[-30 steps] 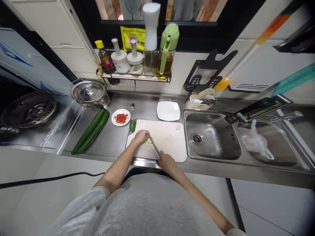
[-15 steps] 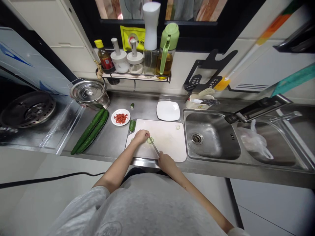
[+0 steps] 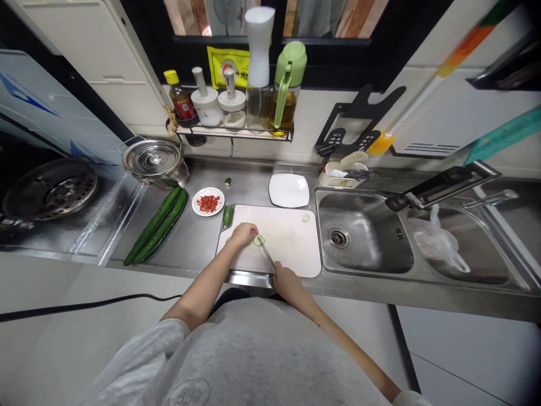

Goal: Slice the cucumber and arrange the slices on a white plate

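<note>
A thin round cucumber slice (image 3: 257,241) lies on the white cutting board (image 3: 291,245). My left hand (image 3: 242,235) is closed, its fingertips pinched at the slice's upper left edge. In my right hand (image 3: 288,279) is a small knife (image 3: 267,257), gripped by the handle, with its tip over the slice. Another pale piece, partly hidden, shows beside my left wrist. A cut cucumber chunk (image 3: 228,215) sits at the board's top left corner, and a small cucumber end (image 3: 227,181) lies behind it. On the board's upper right is a small pale piece (image 3: 305,218).
Two whole cucumbers (image 3: 159,225) lie left, near a lidded steel pot (image 3: 154,160). A small plate of chopped red pieces (image 3: 208,202) and a white square plate (image 3: 289,190) stand behind the board. Right is a double sink (image 3: 363,237) with a faucet (image 3: 442,186).
The knife and right hand have shifted very slightly. Both hands stay at the slice, and the view has moved a little; otherwise things look the same.
</note>
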The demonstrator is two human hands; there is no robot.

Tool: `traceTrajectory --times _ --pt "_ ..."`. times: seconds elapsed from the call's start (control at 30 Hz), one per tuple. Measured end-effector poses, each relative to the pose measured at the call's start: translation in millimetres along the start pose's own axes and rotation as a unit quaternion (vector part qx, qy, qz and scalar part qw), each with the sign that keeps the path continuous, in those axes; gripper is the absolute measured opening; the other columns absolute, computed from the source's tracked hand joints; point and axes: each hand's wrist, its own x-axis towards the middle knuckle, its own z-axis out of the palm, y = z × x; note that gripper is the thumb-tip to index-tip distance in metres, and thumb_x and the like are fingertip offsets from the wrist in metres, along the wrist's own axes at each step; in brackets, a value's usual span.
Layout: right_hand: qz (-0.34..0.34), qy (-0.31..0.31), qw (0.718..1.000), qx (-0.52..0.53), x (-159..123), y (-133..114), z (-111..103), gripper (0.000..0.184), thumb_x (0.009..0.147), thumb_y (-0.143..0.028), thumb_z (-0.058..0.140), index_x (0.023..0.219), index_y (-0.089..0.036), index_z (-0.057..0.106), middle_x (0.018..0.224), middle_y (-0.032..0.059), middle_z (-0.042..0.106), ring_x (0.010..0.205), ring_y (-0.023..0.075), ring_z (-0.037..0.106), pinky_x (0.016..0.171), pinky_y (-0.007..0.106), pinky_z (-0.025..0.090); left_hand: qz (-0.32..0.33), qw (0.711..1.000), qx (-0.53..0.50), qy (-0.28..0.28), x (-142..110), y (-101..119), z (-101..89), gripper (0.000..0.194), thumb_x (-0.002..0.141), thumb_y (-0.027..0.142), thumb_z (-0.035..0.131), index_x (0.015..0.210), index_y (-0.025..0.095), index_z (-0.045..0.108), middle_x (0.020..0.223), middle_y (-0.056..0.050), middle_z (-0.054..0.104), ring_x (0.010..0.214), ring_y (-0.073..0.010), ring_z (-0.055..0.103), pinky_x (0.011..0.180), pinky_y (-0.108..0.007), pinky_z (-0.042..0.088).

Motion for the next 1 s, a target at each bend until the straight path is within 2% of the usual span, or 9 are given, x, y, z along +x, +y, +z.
traceTrajectory --times 0.27,0.57,0.67,0.73,0.87,1.0 --pt "-0.003 -0.015 1.000 0.008 -14.3 9.3 4.0 0.022 0.091 -0.014 0.035 0.110 -0.014 0.047 0.098 0.0155 0.066 0.090 0.0230 0.064 0.066 0.027 0.036 0.004 1.000 -0.003 0.000 -1.3 0.5 0.2 0.025 0.076 0.015 0.054 0.091 0.022 0.072 0.088 -0.004 0.071 0.085 -0.0159 0.062 0.078 -0.024 0.045" --pt "-0.002 -0.021 1.000 0.010 -17.7 23.6 16.9 0.026 0.089 -0.014 0.037 0.113 -0.014 0.047 0.092 0.0142 0.067 0.088 0.0231 0.064 0.063 0.026 0.033 0.003 0.999 0.033 -0.001 0.2 1.5 4.0 0.026 0.080 0.016 0.047 0.092 0.022 0.070 0.099 -0.005 0.069 0.091 -0.0175 0.060 0.079 -0.026 0.044" --pt "-0.003 -0.015 1.000 0.015 -19.1 28.3 20.0 0.028 0.089 -0.015 0.037 0.114 -0.014 0.048 0.094 0.0140 0.067 0.087 0.0224 0.063 0.064 0.026 0.033 0.009 0.999 0.042 -0.003 -0.7 2.6 5.4 0.022 0.080 0.019 0.050 0.093 0.020 0.068 0.100 -0.007 0.067 0.092 -0.0178 0.059 0.079 -0.026 0.043" --pt "-0.009 0.003 1.000 0.027 -20.5 32.3 21.5 0.027 0.090 -0.017 0.036 0.113 -0.015 0.049 0.093 0.0128 0.067 0.085 0.0219 0.063 0.064 0.026 0.032 0.011 0.999 0.044 -0.006 -1.2 2.8 6.3 0.020 0.078 0.022 0.055 0.094 0.020 0.067 0.099 -0.006 0.066 0.091 -0.0176 0.059 0.079 -0.026 0.042" --pt "-0.016 0.083 0.992 0.097 -21.4 46.7 19.5 0.024 0.092 -0.025 0.034 0.107 -0.017 0.051 0.083 0.0071 0.067 0.081 0.0196 0.063 0.065 0.024 0.034 0.014 0.999 0.050 -0.008 -1.0 2.2 8.3 0.020 0.077 0.026 0.059 0.095 0.020 0.065 0.098 -0.005 0.065 0.091 -0.0177 0.058 0.078 -0.026 0.042" --pt "0.058 0.141 0.969 0.194 -11.9 73.9 9.8 0.027 0.092 -0.035 0.032 0.102 -0.018 0.051 0.072 0.0027 0.065 0.067 0.0176 0.061 0.061 0.023 0.036 0.009 0.998 0.057 -0.001 -0.5 1.9 11.1 0.018 0.077 0.026 0.057 0.093 0.020 0.064 0.097 -0.005 0.064 0.090 -0.0177 0.058 0.076 -0.026 0.041"
